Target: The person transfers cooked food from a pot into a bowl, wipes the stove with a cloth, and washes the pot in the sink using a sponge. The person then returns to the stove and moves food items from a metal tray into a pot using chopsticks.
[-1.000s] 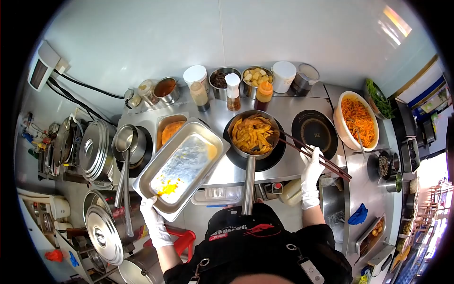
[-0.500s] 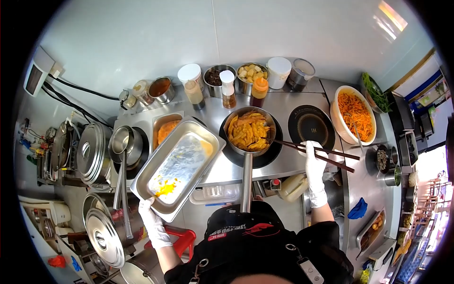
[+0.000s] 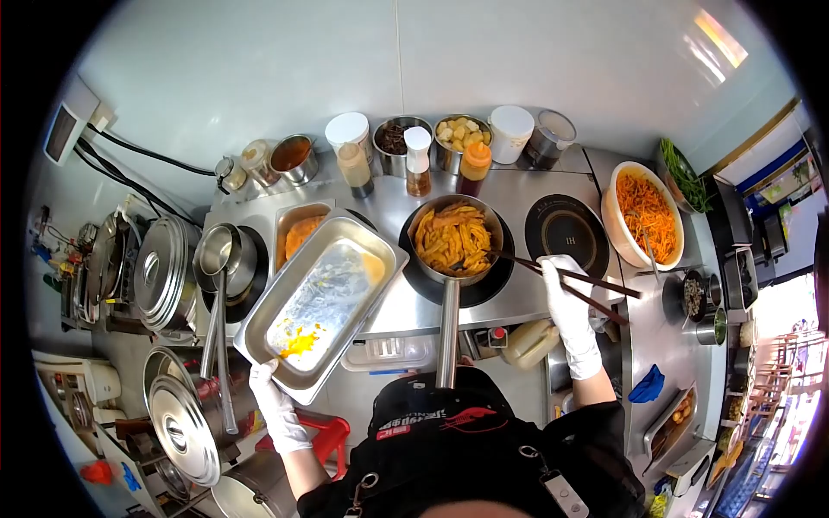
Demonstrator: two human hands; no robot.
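Observation:
My gloved left hand (image 3: 271, 392) grips the near-left corner of a steel tray (image 3: 332, 289), which tilts over the counter's front edge. Oily yellow-orange residue shows inside it. In my gloved right hand (image 3: 562, 298) is a pair of dark chopsticks (image 3: 596, 280), their tips in a long-handled saucepan (image 3: 450, 332). Yellow-brown strips of food (image 3: 452, 240) fill the pan, which stands on a round black hob. Part of another steel tray (image 3: 305, 233) with orange food is covered by the held one.
Squeeze bottles (image 3: 475, 167), tubs and steel pots line the wall. Right of a black hob (image 3: 566, 236) stands a bowl of shredded carrot (image 3: 641, 211). Ladles (image 3: 223, 345) rest in a pot at left, near lidded pots (image 3: 160, 274). A red stool (image 3: 332, 440) stands below.
My right hand has shifted slightly left, and the chopsticks' outer ends have moved left with it. The held tray stays almost in place over the counter edge.

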